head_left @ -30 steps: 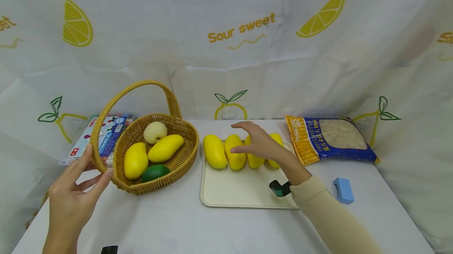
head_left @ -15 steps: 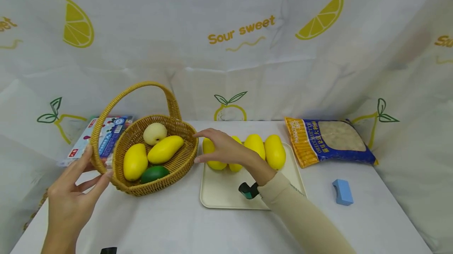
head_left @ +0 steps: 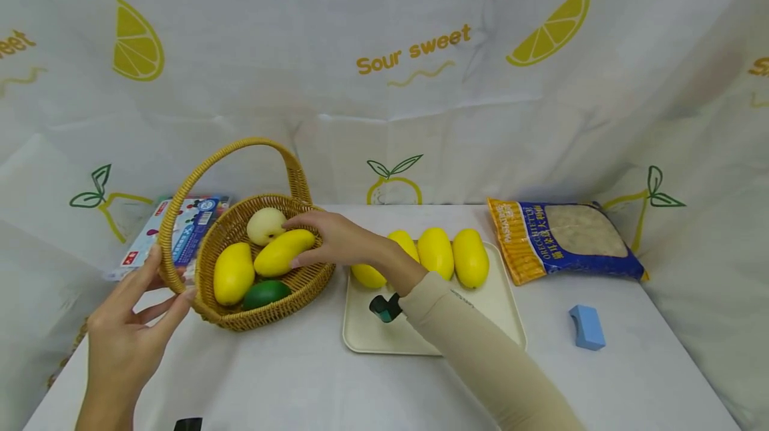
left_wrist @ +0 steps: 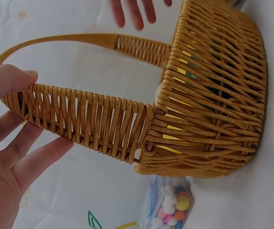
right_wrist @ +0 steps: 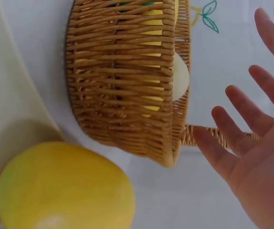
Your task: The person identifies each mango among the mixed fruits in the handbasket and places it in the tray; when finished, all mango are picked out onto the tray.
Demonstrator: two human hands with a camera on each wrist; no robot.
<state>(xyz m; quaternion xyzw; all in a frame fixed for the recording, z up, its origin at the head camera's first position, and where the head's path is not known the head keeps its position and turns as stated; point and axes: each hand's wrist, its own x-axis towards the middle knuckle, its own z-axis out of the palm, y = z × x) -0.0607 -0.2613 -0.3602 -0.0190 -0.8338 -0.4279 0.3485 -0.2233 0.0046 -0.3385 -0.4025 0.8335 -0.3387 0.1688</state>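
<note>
My left hand [head_left: 129,331] pinches the handle of a wicker basket [head_left: 321,284], thumb on one edge and fingers on the other. Inside the basket are two yellow mangoes, one at the left [head_left: 234,274] and one in the middle [head_left: 281,254], plus a pale round fruit [head_left: 266,225] and a dark green fruit [head_left: 266,294]. My right hand [head_left: 336,239] reaches in over the basket's right rim, thumb and fingers spread around the middle mango in the head view. In the right wrist view its fingers [right_wrist: 242,112] are apart with nothing between them.
A cream tray [head_left: 390,344] bears several yellow mangoes [head_left: 435,254], partly behind the right forearm. Right of it lie a pasta bag [head_left: 567,237] and a blue block [head_left: 587,327]. Behind the basket is a packaged box [head_left: 192,231] with colourful balls; a printed curtain hangs behind.
My right hand has swept left from above the mangoes on the tray to above the basket and its middle mango. The left hand keeps its hold on the handle.
</note>
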